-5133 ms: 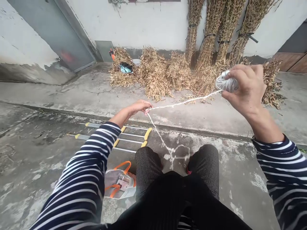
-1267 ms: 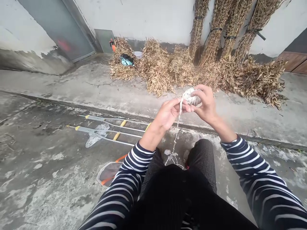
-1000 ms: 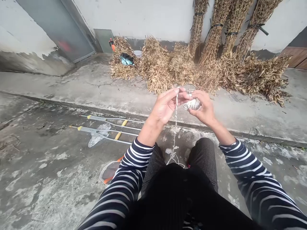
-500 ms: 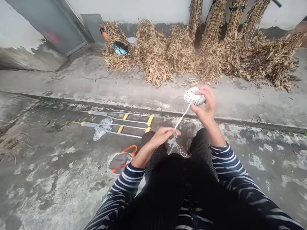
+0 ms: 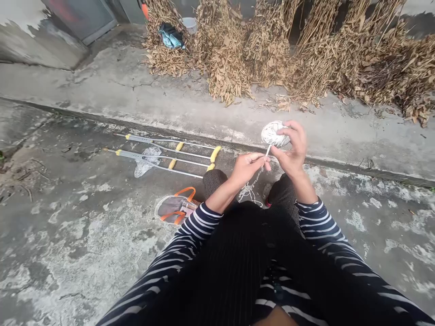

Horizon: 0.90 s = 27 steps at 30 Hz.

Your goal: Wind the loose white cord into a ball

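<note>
My right hand (image 5: 292, 151) is closed around a white ball of string (image 5: 272, 133), held above my knees. Just left of it, my left hand (image 5: 248, 165) pinches the loose strand that runs off the ball. That strand drops to a tangled heap of white string (image 5: 249, 194) on the concrete between my feet. Both arms wear dark sleeves with white stripes.
Two metal crutches with yellow grips (image 5: 170, 156) lie on the concrete to the left, a bit of clear plastic (image 5: 145, 164) on them. An orange-handled bag (image 5: 175, 210) sits by my left knee. Heaps of dry brown stalks (image 5: 278, 59) line the raised ledge (image 5: 190, 113) ahead.
My left hand has come up from the heap on the ground to just beside the ball, still pinching the strand. The view has tilted further down.
</note>
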Each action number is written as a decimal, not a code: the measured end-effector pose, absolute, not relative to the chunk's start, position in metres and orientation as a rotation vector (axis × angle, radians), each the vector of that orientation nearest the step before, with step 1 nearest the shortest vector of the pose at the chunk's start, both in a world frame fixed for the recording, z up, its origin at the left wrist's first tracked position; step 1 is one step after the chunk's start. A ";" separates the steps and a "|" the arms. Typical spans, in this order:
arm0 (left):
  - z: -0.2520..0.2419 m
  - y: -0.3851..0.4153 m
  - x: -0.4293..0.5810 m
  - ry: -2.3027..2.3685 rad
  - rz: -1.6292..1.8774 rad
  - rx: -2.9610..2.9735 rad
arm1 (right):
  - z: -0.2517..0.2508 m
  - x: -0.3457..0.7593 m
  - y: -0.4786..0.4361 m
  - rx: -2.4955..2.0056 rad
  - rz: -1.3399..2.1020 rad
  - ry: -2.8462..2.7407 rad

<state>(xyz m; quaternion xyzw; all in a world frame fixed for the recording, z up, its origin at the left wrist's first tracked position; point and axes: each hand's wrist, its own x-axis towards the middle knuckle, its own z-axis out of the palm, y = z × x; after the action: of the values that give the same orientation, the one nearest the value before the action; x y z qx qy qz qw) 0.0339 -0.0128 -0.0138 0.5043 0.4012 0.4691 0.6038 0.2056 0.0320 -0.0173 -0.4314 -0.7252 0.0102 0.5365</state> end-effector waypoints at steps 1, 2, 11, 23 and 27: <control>-0.013 -0.016 0.031 0.896 1.061 1.129 | -0.019 0.206 0.033 -1.034 0.001 -1.738; -0.014 -0.019 0.027 0.855 1.024 1.076 | -0.020 0.207 0.033 -1.045 -0.024 -1.746; -0.060 -0.006 0.003 0.953 0.778 1.069 | -0.009 0.212 0.037 -1.038 -0.218 -1.788; -0.053 0.013 0.019 0.969 1.243 1.169 | 0.003 0.217 0.038 -1.075 -0.231 -1.786; -0.037 -0.001 0.044 0.858 1.194 1.048 | 0.002 0.209 0.039 -1.064 -0.233 -1.791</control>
<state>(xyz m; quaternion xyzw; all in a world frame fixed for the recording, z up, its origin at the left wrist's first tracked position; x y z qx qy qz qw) 0.0436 -0.0013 -0.0369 0.4557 0.3732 0.5189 0.6194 0.2085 0.0391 0.0019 -0.4398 -0.7402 -0.0963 0.4994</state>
